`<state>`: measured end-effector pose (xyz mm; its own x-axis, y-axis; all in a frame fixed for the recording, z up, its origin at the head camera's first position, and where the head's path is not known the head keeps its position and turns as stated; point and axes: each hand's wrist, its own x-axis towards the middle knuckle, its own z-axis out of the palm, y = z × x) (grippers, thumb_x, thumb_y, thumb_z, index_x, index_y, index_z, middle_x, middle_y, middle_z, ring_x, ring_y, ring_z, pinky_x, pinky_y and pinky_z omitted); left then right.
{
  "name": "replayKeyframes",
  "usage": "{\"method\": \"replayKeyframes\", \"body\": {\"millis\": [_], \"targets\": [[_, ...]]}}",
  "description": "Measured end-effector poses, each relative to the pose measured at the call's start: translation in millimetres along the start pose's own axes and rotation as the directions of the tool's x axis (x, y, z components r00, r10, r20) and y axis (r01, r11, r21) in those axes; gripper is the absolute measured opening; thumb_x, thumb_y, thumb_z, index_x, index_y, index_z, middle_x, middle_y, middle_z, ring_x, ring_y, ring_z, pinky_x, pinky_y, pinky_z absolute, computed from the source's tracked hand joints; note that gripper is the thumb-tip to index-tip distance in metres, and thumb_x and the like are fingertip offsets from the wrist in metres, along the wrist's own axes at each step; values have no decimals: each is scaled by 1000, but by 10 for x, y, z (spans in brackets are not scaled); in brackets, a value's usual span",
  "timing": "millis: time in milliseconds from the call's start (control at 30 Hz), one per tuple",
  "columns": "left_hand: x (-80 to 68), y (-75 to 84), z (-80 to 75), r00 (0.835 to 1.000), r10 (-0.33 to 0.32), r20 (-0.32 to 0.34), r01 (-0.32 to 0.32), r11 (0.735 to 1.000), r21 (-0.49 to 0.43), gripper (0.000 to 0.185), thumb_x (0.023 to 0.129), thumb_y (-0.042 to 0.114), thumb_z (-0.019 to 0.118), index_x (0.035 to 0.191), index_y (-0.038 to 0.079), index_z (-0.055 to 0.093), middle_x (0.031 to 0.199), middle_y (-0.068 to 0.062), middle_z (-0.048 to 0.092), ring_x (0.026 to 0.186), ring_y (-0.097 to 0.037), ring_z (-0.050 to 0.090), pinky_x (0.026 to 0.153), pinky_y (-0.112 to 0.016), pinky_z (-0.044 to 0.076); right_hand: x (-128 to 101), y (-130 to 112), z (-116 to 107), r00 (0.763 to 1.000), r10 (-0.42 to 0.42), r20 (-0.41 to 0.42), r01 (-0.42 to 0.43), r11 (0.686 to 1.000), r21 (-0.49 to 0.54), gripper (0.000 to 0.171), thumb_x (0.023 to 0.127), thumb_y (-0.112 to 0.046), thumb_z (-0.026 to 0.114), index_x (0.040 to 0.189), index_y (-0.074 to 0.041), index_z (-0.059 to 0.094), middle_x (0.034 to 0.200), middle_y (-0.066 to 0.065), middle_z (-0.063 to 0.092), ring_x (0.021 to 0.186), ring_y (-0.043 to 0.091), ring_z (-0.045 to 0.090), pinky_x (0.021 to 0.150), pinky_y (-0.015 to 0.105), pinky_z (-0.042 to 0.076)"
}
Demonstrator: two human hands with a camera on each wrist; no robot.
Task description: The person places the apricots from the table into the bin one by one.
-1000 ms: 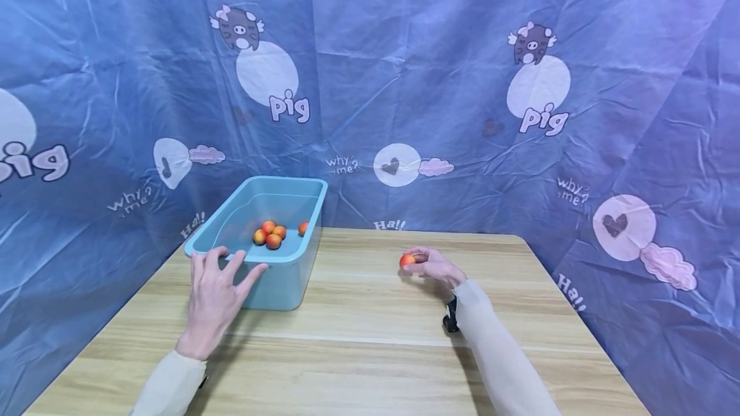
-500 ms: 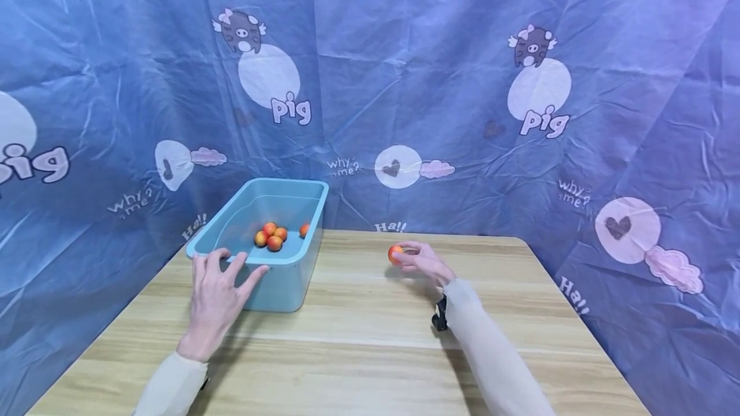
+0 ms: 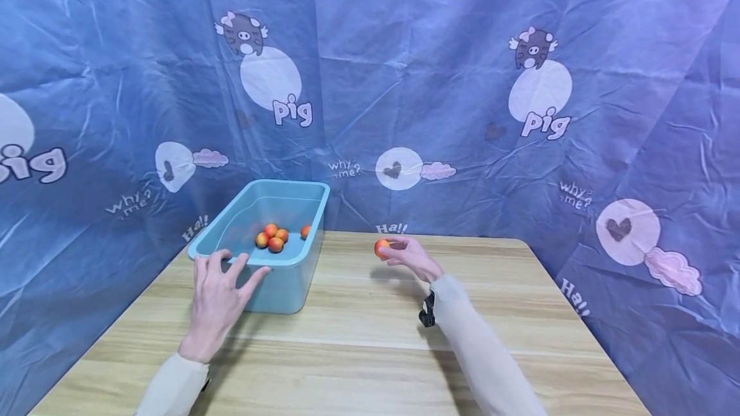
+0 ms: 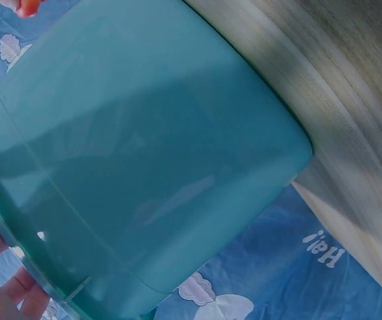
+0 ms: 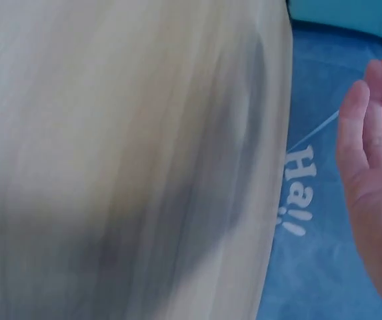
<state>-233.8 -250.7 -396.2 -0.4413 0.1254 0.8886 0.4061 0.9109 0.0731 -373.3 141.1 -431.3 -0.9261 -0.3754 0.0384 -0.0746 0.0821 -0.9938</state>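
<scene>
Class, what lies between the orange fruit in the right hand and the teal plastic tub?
Only bare wooden tabletop, seen in the head view, separates the small orange fruit from the teal plastic tub.

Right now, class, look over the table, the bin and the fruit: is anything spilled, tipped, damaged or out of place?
Nothing stands out. The teal bin sits upright on the wooden table with four small orange fruits inside. The left hand rests on its near rim; the right hand holds a fifth fruit above the table. The backdrop is merely creased.

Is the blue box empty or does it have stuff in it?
Not empty. The open light-blue plastic tub has four small orange-red round fruits on its bottom, three bunched together and one by the right wall.
</scene>
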Motion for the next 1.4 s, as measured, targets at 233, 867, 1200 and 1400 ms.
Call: {"method": "replayKeyframes", "body": {"millis": [233,867,1200,1400], "targets": [[-3,-2,11,1000,5,-11,-5,1000,-4,68,90,69,48,95,4,67,93,-30,55,90,-45,47,90,-61,30,68,-122,147,1000,-11,-19,10,1000,-27,47,89,-14,71,132,0,56,113,13,70,97,17,69,99,54,47],[5,5,-15,999,-23,46,22,1000,6,70,90,72,44,98,6,67,97,-30,54,91,-45,45,95,-61,29,342,-442,516,989,-149,-19,149,989,-1,36,89,-8,71,122,1,63,101,7,72,88,13,69,94,56,50],[-13,-15,-12,1000,-15,-15,15,1000,4,71,91,72,42,96,5,67,95,-32,54,92,-48,46,94,-64,31,503,-754,862,972,-234,-15,231,968,-93,37,89,-20,73,123,-8,64,106,13,72,88,15,68,77,33,57],[8,-3,4,1000,-4,-10,4,1000,0,70,90,72,43,95,6,66,95,-32,53,91,-48,45,89,-61,31,561,-946,971,969,-247,15,247,962,-117,37,90,-23,73,123,-11,63,106,11,72,90,13,68,84,43,57]]}}
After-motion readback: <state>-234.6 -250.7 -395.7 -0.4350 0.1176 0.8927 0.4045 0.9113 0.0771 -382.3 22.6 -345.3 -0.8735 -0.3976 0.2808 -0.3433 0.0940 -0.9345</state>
